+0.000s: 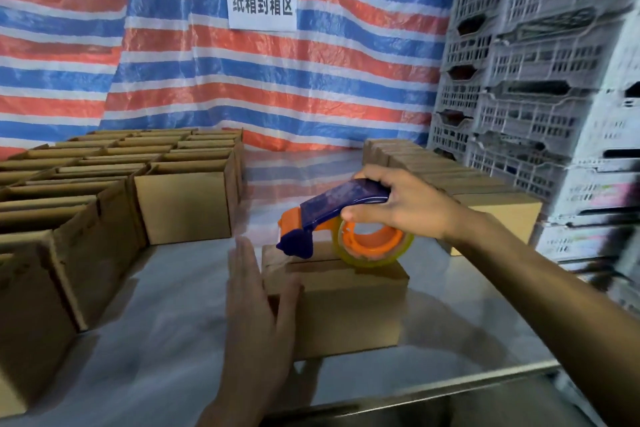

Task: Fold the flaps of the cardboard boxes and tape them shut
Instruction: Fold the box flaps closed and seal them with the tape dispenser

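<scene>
While the left hand (258,305) lies flat with straight fingers against the near left end of the small brown cardboard box (349,305), holding nothing, that box sits in the middle of the shiny metal worktop (156,329) with its top flaps folded down. On its top rests the blue and orange handheld tape dispenser (322,218), its blade end at the box's left edge and its roll of clear tape (374,250) further right. The right hand (401,204) has its fingers curled round the dispenser's blue handle. Left of this stand rows of open brown cardboard boxes (183,208); at the right is a row of closed brown boxes (498,215). Behind them hangs a red, blue and white striped tarpaulin (311,87) bearing a white paper sign (261,0), and stacked grey plastic crates (536,87) rise at the right.
</scene>
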